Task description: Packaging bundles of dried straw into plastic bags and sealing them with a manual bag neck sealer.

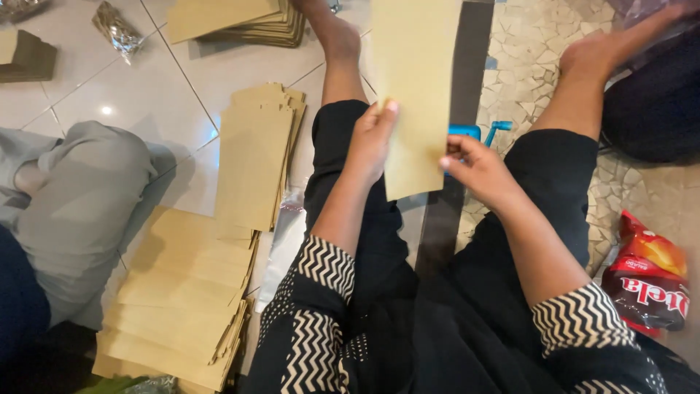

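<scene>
Hands meet over the lap of a person seated on the floor with legs stretched out. Between them is a tan paper envelope (413,87), held upright, its long axis running away from the person, the top end pointing past the feet and out of view. The left hand (370,142) grips its left edge, fingers curled behind and thumb on the front. The right hand (474,168) pinches the lower right corner, fingertips closed on the paper. Under the envelope a small blue tool (477,132) peeks out beside the right knee. To the left, on the white floor tiles (146,87), lie 2 stacks of the same envelopes: 1 near the left leg (255,157), 1 fanned closer in (182,299). A red snack bag (647,273) lies at the right.
</scene>
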